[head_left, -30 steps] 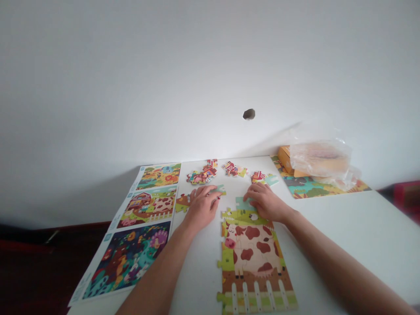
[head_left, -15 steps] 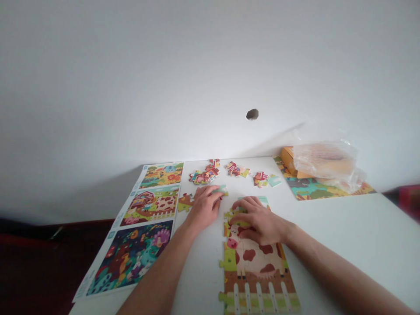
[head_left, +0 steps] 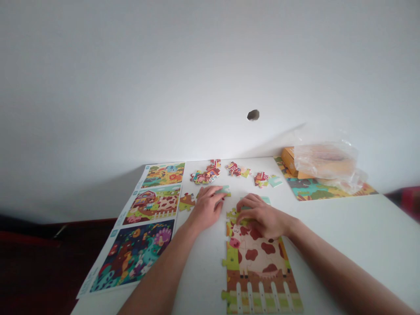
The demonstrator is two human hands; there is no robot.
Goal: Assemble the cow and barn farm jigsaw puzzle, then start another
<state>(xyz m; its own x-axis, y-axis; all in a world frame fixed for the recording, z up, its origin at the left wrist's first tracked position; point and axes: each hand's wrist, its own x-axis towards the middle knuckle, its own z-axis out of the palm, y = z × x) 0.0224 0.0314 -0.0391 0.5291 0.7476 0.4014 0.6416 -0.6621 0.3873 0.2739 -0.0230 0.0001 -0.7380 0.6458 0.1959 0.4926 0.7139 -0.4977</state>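
A partly joined jigsaw puzzle [head_left: 259, 267] shows a spotted cow above a white fence. My right hand [head_left: 260, 214] rests over its upper end, fingers bent and drawn together on a pale green-blue puzzle piece [head_left: 265, 200], most of which the hand covers. Farther left, my left hand [head_left: 206, 203] lies low on the table with its fingers stretched out. Its fingertips touch another green-blue puzzle piece [head_left: 225, 190]. Beside that hand is a brown and green piece [head_left: 187, 201].
Loose puzzle pieces lie near the wall, including a pile [head_left: 205, 176] and barn pieces [head_left: 233, 169]. Printed picture sheets [head_left: 154, 203] line the left edge. At the right, a clear plastic bag [head_left: 324, 159] covers an orange box [head_left: 288, 159] on a colourful sheet [head_left: 305, 192].
My right hand's fingers have drawn closer together at the puzzle's upper end, uncovering more of the cow. The left hand stays nearly in place. The whole view has shifted slightly.
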